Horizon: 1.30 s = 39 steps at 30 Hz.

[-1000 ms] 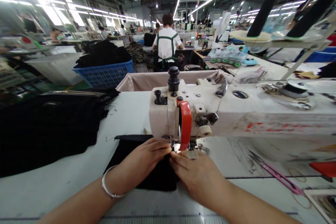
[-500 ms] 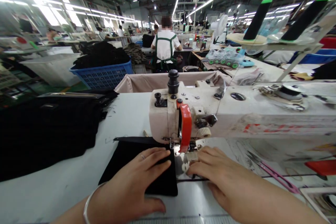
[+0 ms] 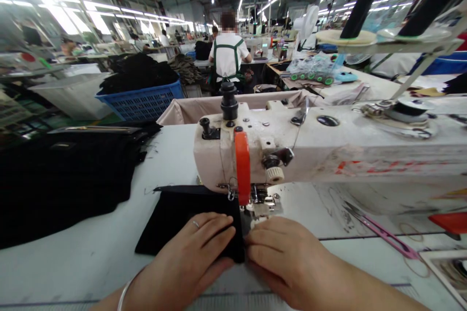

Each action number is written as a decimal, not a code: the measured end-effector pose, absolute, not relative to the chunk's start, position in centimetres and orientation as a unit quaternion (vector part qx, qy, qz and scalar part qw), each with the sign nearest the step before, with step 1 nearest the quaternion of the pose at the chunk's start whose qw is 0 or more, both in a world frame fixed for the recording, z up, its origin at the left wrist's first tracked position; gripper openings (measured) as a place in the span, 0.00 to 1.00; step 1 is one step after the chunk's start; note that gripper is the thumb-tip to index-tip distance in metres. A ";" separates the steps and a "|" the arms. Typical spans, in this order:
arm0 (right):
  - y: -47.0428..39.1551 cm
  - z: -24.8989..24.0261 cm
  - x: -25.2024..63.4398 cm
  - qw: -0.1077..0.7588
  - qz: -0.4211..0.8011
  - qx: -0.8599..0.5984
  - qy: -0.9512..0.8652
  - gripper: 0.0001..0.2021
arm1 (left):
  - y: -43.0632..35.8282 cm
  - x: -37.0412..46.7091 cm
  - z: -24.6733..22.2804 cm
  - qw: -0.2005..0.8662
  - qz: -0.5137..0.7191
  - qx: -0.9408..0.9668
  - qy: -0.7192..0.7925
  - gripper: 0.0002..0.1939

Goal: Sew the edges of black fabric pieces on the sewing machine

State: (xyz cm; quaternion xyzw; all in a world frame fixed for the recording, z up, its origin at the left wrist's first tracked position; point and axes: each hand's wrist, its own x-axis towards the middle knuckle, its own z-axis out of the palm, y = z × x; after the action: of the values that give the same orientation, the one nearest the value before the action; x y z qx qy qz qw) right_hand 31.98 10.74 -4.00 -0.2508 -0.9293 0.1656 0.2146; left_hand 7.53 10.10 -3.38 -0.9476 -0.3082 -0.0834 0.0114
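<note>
A folded black fabric piece (image 3: 182, 214) lies on the white sewing table, its right edge by the needle area of a white sewing machine (image 3: 226, 155). My left hand (image 3: 193, 257), with a ring and a bangle, rests on this fabric with its fingers stretched out. My right hand (image 3: 280, 252) is at the right edge of the fabric, just in front of the presser foot (image 3: 257, 209). Its fingers are bent and pressed together; whether they pinch anything is hidden. An orange guard (image 3: 242, 167) hangs at the front of the machine head.
Black fabric pieces (image 3: 65, 184) are stacked at left. Pink thread snips (image 3: 383, 231) lie right of my right hand. Behind the machine are a fabric-lined bin (image 3: 200, 109), a blue crate (image 3: 146, 102) and a seated co-worker (image 3: 228, 58). Black thread cones (image 3: 365, 5) stand at upper right.
My right hand has moved left, from beside the presser foot to the fabric's edge. My left thumb has drawn in toward its fingers. The view has shifted slightly.
</note>
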 end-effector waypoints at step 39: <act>11.2 -4.5 30.7 0.230 0.165 -0.265 -0.922 0.11 | 13.0 8.1 -4.7 -0.033 -0.186 -0.942 -0.277 0.14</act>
State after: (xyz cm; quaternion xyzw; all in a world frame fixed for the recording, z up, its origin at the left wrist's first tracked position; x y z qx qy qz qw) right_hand 30.69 11.22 -4.48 -0.2655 -0.9215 0.1649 0.2304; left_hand 8.06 13.00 -4.70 -0.9420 -0.2774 -0.1861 -0.0334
